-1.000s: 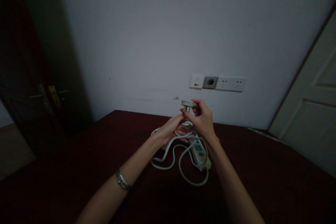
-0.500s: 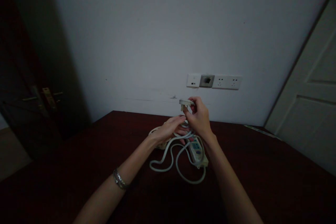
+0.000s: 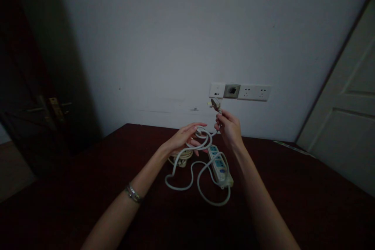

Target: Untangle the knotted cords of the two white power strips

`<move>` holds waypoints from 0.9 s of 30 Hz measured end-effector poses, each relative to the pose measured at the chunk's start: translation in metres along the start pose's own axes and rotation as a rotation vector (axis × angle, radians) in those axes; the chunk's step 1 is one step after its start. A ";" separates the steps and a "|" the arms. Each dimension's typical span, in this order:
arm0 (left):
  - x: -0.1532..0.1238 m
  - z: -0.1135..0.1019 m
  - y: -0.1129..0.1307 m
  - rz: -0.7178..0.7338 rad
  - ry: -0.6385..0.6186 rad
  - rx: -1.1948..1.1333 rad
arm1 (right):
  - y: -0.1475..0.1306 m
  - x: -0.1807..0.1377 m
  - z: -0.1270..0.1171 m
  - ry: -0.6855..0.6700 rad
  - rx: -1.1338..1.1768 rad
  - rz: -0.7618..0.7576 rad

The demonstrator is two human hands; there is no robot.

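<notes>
My right hand (image 3: 230,127) pinches the white cord just below its plug (image 3: 215,104), which points up and to the left in front of the wall. Loops of the white power cord (image 3: 209,140) lie in my left hand (image 3: 184,136), its thumb on top and its other fingers partly hidden underneath. From there the cord trails down in loose curves over the table to a power strip (image 3: 219,164) with green-blue sockets. Under my left hand rests a second, cream-coloured coiled cable (image 3: 182,159), partly covered.
The dark red table (image 3: 140,218) meets a pale wall (image 3: 164,47). Wall sockets (image 3: 254,92) sit above the table's back edge, beside a grey-framed plate (image 3: 231,91). A white door (image 3: 348,125) stands at right, a dark door with a brass handle (image 3: 55,108) at left.
My right hand has moved slightly right and now grips the cord below the plug; the plug has turned upward. My left hand has shifted a little left, and the cord loops have opened wider.
</notes>
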State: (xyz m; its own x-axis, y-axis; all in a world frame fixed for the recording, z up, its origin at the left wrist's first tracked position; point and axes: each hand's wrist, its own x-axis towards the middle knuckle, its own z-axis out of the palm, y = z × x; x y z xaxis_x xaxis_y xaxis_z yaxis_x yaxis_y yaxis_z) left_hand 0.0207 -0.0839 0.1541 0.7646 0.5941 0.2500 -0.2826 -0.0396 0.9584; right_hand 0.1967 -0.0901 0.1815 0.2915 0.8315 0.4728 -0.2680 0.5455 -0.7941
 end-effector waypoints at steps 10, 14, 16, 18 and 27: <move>-0.005 0.005 0.004 -0.081 -0.082 0.097 | 0.003 0.002 -0.016 0.141 -0.075 0.110; -0.007 0.013 0.007 -0.099 -0.148 0.194 | 0.005 0.006 -0.030 0.218 -0.045 0.116; -0.009 0.019 0.009 -0.116 -0.213 0.269 | 0.004 0.009 -0.039 0.255 -0.017 0.109; -0.010 0.025 0.013 -0.146 -0.274 0.320 | 0.005 0.012 -0.050 0.299 0.010 0.104; -0.010 0.045 0.016 -0.097 -0.608 0.420 | 0.001 0.022 -0.128 0.661 0.133 0.043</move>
State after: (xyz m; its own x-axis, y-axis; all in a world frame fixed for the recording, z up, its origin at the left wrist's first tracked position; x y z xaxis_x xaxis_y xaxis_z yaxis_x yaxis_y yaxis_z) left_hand 0.0341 -0.1266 0.1728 0.9949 0.0661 0.0765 -0.0452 -0.3854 0.9216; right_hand 0.3207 -0.0847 0.1426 0.7670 0.6373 0.0751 -0.3906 0.5565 -0.7333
